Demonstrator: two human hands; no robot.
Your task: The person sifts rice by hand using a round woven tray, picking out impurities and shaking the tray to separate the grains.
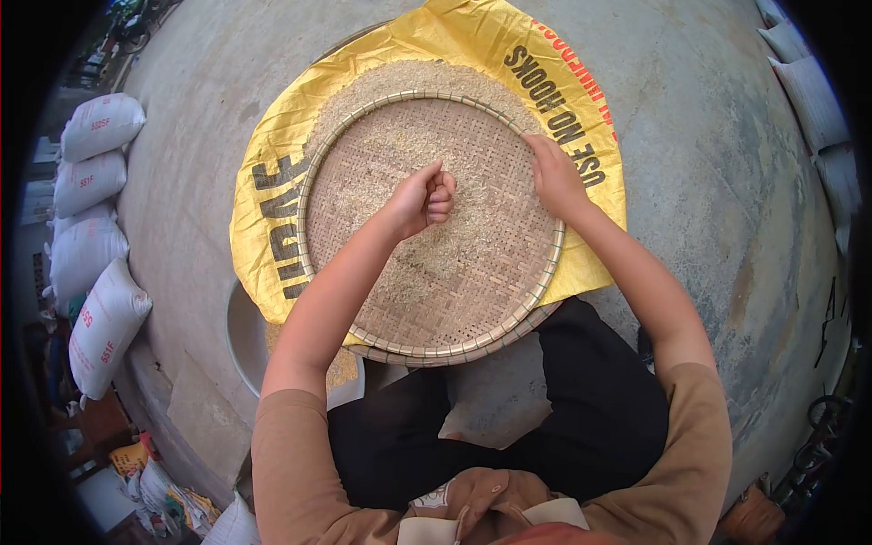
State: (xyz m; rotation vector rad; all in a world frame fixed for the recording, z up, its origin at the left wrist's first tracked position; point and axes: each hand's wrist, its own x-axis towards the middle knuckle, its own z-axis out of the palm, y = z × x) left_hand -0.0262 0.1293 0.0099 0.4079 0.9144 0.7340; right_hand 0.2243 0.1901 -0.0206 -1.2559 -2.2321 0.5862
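A round woven bamboo winnowing tray point(490, 291) lies in front of me, with pale grain point(427, 259) scattered over its middle. Above that grain is my left hand point(425, 200), its fingers curled in and the thumb laid along the top. Whatever may be inside those fingers is hidden. At the tray's right edge, my right hand point(556, 177) grips the rim, fingers over it. Under the tray spreads a yellow printed sack point(263, 227), and a heap of husks or grain point(391, 77) rests on it past the far rim.
Partly under the sack at my left is a grey basin point(243, 336) with yellowish grain point(343, 368) in it. White filled sacks point(91, 186) are stacked on the left, and more white sacks point(808, 100) line the right side. The floor is concrete point(699, 118).
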